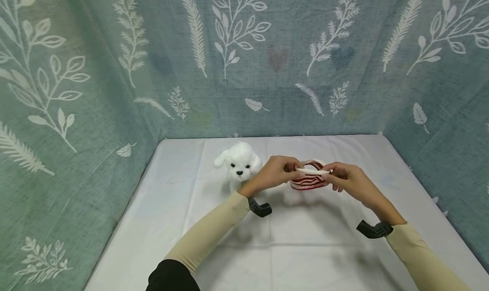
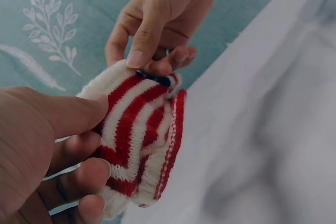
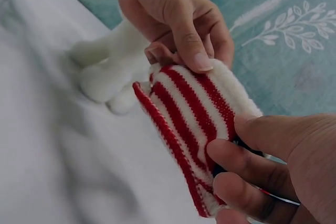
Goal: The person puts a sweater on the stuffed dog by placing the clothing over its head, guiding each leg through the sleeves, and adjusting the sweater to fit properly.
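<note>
Both hands hold a small knitted garment (image 1: 308, 183) with red and white stripes, lifted above the white table. My left hand (image 1: 276, 173) pinches one end of its white edge between thumb and fingers. The opposite end is pinched by my right hand (image 1: 347, 179). In the left wrist view the knitted garment (image 2: 134, 119) shows a red-trimmed edge and a dark patch near the right thumb. The right wrist view shows the stripes (image 3: 191, 103) running between the hands. A white plush dog (image 1: 242, 160) stands just left of my left hand, its lower body partly hidden by that arm.
A white cloth (image 1: 267, 265) covers the table. Blue-green curtains (image 1: 282, 100) with white leaf prints enclose the back and both sides. Black wrist devices (image 1: 260, 208) sit on both forearms.
</note>
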